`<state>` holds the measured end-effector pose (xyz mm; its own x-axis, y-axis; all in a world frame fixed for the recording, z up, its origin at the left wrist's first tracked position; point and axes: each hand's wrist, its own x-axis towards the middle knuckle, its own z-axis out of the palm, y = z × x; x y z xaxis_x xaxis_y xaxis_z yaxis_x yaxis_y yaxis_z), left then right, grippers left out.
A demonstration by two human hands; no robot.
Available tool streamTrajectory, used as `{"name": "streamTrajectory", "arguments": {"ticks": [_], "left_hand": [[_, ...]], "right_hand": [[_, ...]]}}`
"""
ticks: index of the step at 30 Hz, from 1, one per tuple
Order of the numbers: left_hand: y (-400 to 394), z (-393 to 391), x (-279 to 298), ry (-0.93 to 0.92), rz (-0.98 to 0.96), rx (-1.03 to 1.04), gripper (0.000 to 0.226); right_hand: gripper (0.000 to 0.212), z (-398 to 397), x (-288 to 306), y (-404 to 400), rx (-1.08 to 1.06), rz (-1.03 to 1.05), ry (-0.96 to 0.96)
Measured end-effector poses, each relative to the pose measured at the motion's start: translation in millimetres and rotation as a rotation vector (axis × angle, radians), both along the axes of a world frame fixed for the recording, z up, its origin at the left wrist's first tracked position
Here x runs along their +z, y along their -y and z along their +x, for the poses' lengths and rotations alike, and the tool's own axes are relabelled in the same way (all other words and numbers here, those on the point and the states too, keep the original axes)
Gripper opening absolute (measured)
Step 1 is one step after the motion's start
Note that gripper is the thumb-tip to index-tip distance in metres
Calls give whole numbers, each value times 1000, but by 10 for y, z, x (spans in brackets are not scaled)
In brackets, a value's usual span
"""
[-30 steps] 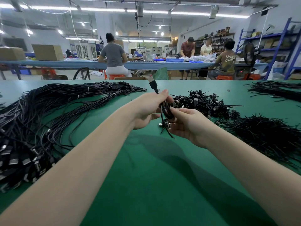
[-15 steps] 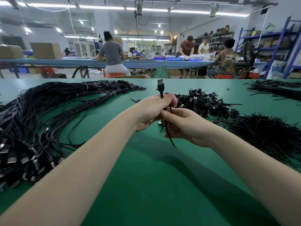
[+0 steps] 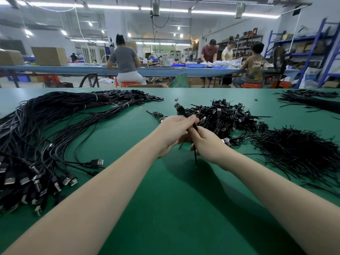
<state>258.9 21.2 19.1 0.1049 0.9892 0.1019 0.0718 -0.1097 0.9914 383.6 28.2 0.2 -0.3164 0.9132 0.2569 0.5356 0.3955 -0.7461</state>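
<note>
Left hand (image 3: pixel 173 133) and right hand (image 3: pixel 207 144) meet above the green surface (image 3: pixel 165 208), both gripping one black USB cable (image 3: pixel 191 127). Its plug (image 3: pixel 178 107) juts up beyond the left hand's fingertips. A thin strand (image 3: pixel 195 159), possibly a tie, hangs below the right hand. Bundled cables (image 3: pixel 224 116) lie just beyond the hands, loose cables (image 3: pixel 46 135) well to their left.

Bright, even light from ceiling tube lights (image 3: pixel 112 6); soft shadows on green table (image 3: pixel 184 218). Wide-angle bending at edges; background slightly soft.
</note>
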Motion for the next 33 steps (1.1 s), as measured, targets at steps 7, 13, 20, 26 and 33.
{"name": "streamTrajectory", "arguments": {"ticks": [7,13,20,26,33], "left_hand": [[31,-123,-162,-714,803,551,22],[-13,-192,-425,-1508,1209,549,37],[48,-161,-401,-1721,1033,269,29],[64,50,-425,-1635,861,155,26],[83,242,-422,-1370,602,243,20]], "right_hand": [[33,42,-68,-73,-50,-190,-156],[37,188,-6,-98,62,32,446],[37,296,150,-95,219,-24,799],[34,422,252,-58,318,119,1113],[28,665,431,-47,197,1120,1498]]}}
